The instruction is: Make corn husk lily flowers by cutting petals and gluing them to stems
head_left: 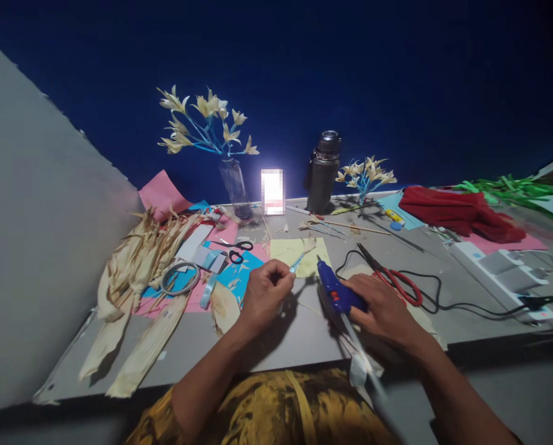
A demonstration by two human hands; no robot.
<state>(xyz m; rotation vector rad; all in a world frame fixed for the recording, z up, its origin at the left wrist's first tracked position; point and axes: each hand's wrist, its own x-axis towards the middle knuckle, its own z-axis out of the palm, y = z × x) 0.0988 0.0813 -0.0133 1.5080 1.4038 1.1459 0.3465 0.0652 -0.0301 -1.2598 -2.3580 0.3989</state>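
Between the thumb and fingers of my left hand point(269, 287) is the blue-wrapped stem of a small pale husk flower point(309, 245), its petals pointing up and to the right. My right hand point(380, 306) is closed round a blue hot glue gun point(335, 289), with a long glue stick point(362, 358) trailing from its rear. The gun's nozzle points up toward the flower, a short way apart from it. Beneath the flower lies a yellow sheet of paper point(285, 250). Red-handled scissors point(403, 287) rest just beyond my right hand.
Dried corn husks point(139, 259), a tape roll point(180, 279) and black scissors point(239, 246) lie at left. A vase point(235, 185) of husk flowers, a bright pixelated light point(273, 191) and a dark flask point(325, 176) stand behind. A red cloth point(461, 213) and power strip point(503, 278) are at right.
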